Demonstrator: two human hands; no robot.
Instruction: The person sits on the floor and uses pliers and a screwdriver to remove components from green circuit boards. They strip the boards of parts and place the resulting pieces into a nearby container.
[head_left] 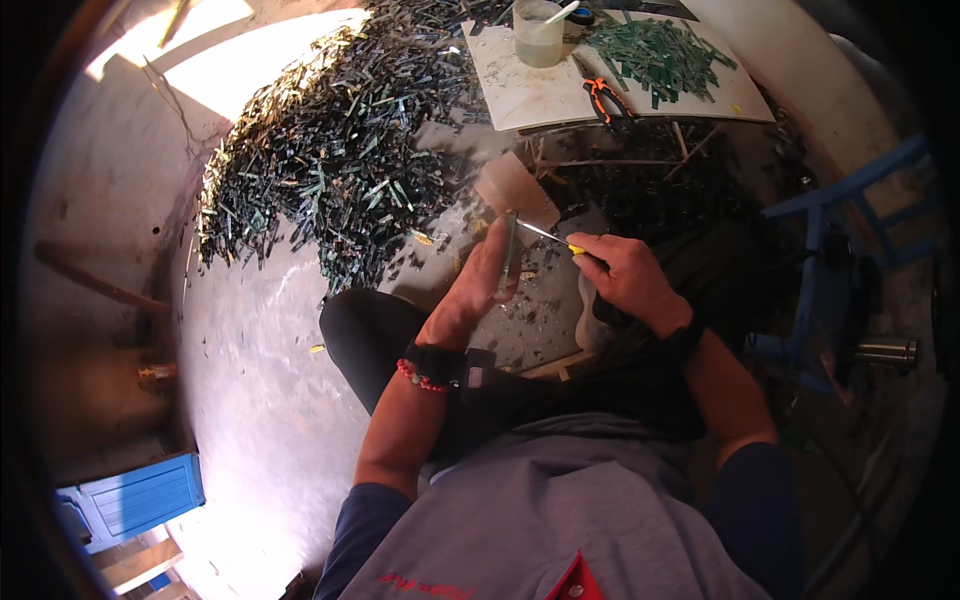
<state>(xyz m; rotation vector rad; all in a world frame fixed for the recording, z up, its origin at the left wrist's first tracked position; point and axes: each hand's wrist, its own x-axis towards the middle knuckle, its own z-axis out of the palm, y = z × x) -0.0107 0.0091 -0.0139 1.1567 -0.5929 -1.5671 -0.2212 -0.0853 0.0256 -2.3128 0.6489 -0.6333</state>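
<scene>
Far left, low: one blue wooden box [135, 497] by the wall. Above it, a bare pale floor [250, 380] in sunlight. Further right, a huge heap of dark green glass strips [320, 150], far too many to count, spilling across the ground.

Centre: left hand [483, 283] raised, fingers closed around one narrow green glass strip [510, 255], held upright on edge, translucent, dark green, long and thin. On that wrist, one black band [433, 362] and one red bead bracelet [420, 380]. Just behind the strip, one tan square tile [515, 190] lying flat.

Right of the strip: right hand [625, 275], fingers pinched tight on one slim tool with a yellow handle [560, 243], its metal tip touching the strip's upper part. Whether the tip presses or only rests, impossible to tell.

Top centre to right: two white boards [520, 95] side by side. On the left board, one cloudy plastic cup [538, 35] with a stick in it. Between the boards, one pair of orange-handled pliers [605, 98]. On the right board, a smaller pile of green pieces [660, 55], uncounted.

Far right: one blue frame [850, 230], and below it one metal cylinder [885, 351].
</scene>
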